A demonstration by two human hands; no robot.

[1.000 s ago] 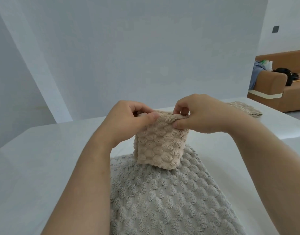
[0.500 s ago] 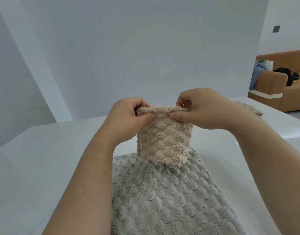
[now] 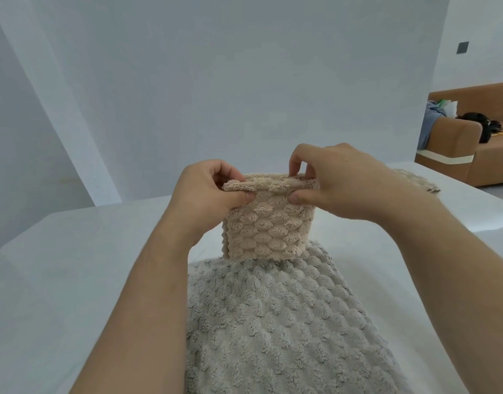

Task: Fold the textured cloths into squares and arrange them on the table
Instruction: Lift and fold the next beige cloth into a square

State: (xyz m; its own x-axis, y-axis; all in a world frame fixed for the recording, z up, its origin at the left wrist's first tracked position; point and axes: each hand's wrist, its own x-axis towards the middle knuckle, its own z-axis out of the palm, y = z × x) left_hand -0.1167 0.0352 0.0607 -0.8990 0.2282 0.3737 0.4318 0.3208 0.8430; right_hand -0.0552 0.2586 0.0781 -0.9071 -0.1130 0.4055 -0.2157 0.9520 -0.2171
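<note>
Beige cloth (image 3: pixel 268 223) held up, folded, above grey cloth (image 3: pixel 276 322).
Left hand (image 3: pixel 207 194) and right hand (image 3: pixel 338 180) fingers pinch its top edge; lower edge meets the grey cloth lying on white surface (image 3: pixel 74 265).

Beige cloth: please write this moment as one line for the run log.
left hand: pinches top edge | right hand: pinches top edge | beige cloth: folded, hanging | grey cloth: flat, unfolded | table

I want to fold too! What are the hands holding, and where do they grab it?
Both hands, left and right, pinch the beige cloth by its top edge, one at each corner.
</note>
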